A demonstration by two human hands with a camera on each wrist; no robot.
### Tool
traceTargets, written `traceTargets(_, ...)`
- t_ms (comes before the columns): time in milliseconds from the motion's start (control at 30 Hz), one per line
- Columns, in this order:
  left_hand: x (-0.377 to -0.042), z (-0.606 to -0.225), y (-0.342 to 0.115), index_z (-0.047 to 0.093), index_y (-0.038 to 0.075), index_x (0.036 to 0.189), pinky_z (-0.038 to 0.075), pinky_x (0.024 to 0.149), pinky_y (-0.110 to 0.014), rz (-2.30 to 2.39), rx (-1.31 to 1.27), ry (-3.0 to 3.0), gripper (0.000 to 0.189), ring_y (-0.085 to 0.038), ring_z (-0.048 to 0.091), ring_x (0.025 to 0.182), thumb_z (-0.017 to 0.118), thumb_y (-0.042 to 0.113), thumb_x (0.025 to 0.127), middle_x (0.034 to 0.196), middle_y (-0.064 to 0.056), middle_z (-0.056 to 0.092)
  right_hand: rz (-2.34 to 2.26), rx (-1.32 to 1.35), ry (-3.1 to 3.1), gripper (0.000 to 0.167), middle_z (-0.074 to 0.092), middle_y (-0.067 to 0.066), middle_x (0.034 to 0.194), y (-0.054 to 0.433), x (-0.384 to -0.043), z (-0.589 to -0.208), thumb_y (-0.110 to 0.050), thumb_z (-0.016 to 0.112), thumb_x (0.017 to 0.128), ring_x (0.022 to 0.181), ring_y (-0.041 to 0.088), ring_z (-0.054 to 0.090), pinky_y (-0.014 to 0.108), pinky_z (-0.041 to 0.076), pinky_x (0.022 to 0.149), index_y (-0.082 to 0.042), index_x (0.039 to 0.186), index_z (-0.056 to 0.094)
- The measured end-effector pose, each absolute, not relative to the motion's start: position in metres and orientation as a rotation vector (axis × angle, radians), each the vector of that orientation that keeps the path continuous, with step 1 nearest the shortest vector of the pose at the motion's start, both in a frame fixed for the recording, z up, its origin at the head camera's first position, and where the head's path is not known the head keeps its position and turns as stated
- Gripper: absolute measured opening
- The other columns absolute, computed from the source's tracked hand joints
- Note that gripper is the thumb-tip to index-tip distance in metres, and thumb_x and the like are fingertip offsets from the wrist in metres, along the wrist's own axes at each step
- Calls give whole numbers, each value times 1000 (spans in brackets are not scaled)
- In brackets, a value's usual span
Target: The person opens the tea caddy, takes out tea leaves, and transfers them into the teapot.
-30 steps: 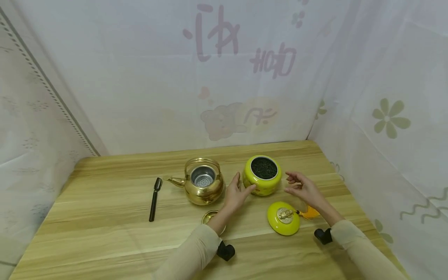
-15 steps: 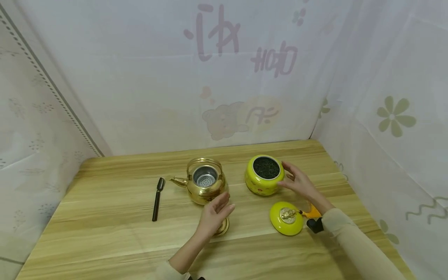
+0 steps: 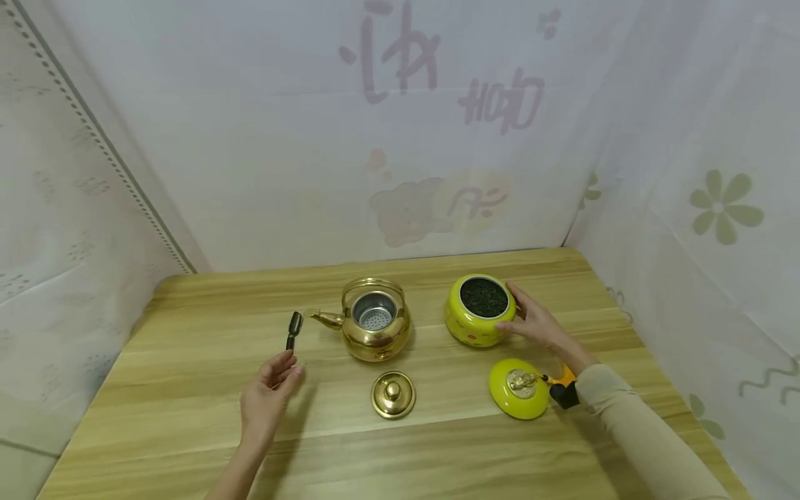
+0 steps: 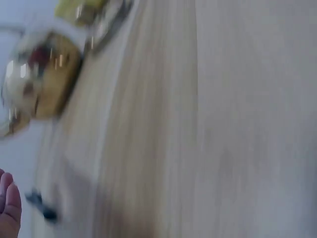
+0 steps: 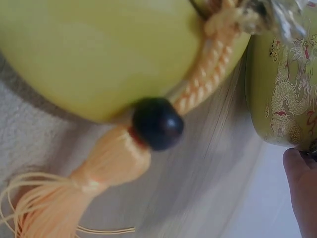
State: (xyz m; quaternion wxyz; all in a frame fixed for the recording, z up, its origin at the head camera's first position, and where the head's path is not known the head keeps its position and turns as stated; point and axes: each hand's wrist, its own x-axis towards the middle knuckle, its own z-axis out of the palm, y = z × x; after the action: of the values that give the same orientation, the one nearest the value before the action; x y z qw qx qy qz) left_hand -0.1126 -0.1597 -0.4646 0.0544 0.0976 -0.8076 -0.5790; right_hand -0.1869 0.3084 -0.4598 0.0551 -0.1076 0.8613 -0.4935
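My right hand [image 3: 539, 325] holds the right side of a yellow ceramic tea jar [image 3: 471, 330], thumb in front and fingers at the rear. The jar is uncovered and filled with dark tea leaves [image 3: 484, 297]. Over the handle end of a dark tea scoop [image 3: 296, 323] hovers my left hand [image 3: 265, 397], fingers loosely bent. In the left wrist view, a gap shows between its fingertips [image 4: 13, 201] and the blurred scoop [image 4: 43, 206]. A gold teapot [image 3: 375, 342] with a metal strainer [image 3: 375, 318] inside stands uncovered between the hands, spout to the left.
The gold teapot lid [image 3: 392, 394] lies in front of the teapot. Nearer than the jar rests its yellow lid [image 3: 521, 408], with an orange tassel [image 5: 116, 161] beside my right wrist. Printed cloth [image 3: 300, 173] hangs behind the wooden table [image 3: 156, 417].
My left hand has left the jar's side and swung left past the teapot to the scoop, uncovering the gold lid. My right hand has come in against the jar. The head view has shifted slightly.
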Motion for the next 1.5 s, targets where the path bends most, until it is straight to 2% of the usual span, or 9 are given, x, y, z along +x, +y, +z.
traceTargets(133, -116, -470, -184, 57, 0, 123, 45, 67, -1, -1507, 313, -2566, 42, 18, 49, 77, 67, 19, 88, 114, -19, 63, -1495, -322, 2610, 93, 7, 26, 154, 311, -187, -460, -14, 72, 83, 140, 44, 14, 53, 22, 112, 6, 148, 8)
traceTargets(200, -119, -473, -190, 56, -3, 122, 46, 65, -3, -1434, 288, -2615, 42, 15, 50, 76, 68, 19, 88, 112, -21, 63, -1495, -324, 2612, 93, 7, 27, 154, 311, -187, -460, -13, 72, 83, 140, 44, 14, 52, 22, 112, 6, 148, 9)
traceTargets(400, -125, -478, -196, 57, -8, 117, 47, 62, -10, -1304, 208, -2738, 44, -24, 65, 86, 71, 18, 85, 106, -26, 65, -1510, -349, 2605, 91, 6, 30, 153, 311, -187, -460, -11, 71, 84, 138, 47, 14, 54, 23, 110, 8, 147, 9)
traceTargets(500, -127, -480, -198, 57, -8, 116, 48, 61, -15, -1238, 188, -2794, 44, -32, 65, 88, 72, 19, 84, 104, -26, 65, -1521, -344, 2597, 91, 6, 29, 153, 309, -186, -460, -11, 71, 84, 138, 47, 13, 54, 22, 110, 8, 147, 9)
traceTargets(733, -132, -479, -198, 58, -10, 110, 50, 61, -27, -1143, 136, -2879, 40, -30, 64, 82, 72, 16, 82, 96, -22, 65, -1520, -315, 2587, 91, 4, 28, 154, 309, -186, -461, -12, 71, 84, 140, 45, 12, 52, 22, 111, 6, 148, 8)
traceTargets(900, -134, -478, -198, 61, -9, 104, 46, 60, -27, -1082, 129, -2894, 30, -28, 63, 78, 69, 11, 82, 88, -17, 67, -1521, -305, 2583, 92, 4, 27, 154, 310, -185, -461, -13, 71, 84, 140, 45, 12, 52, 22, 112, 5, 148, 7)
traceTargets(1100, -132, -479, -200, 63, -9, 104, 46, 61, -28, -1064, 156, -2873, 27, -29, 63, 79, 63, 7, 83, 89, -19, 68, -1520, -302, 2580, 93, 5, 27, 154, 309, -186, -461, -15, 71, 84, 140, 44, 13, 52, 23, 112, 5, 149, 8)
traceTargets(1367, -119, -468, -203, 66, -3, 106, 42, 55, -18, -1168, 264, -2787, 23, -1, 53, 68, 60, 10, 88, 92, -13, 67, -1524, -303, 2587, 92, 6, 27, 154, 308, -187, -462, -15, 72, 84, 140, 44, 13, 52, 22, 111, 5, 149, 9)
traceTargets(1500, -107, -455, -201, 63, -3, 109, 45, 56, -14, -1266, 278, -2742, 24, 5, 51, 68, 61, 10, 90, 96, -14, 65, -1517, -300, 2589, 93, 6, 27, 154, 309, -186, -461, -18, 72, 84, 140, 44, 13, 52, 22, 112, 4, 149, 9)
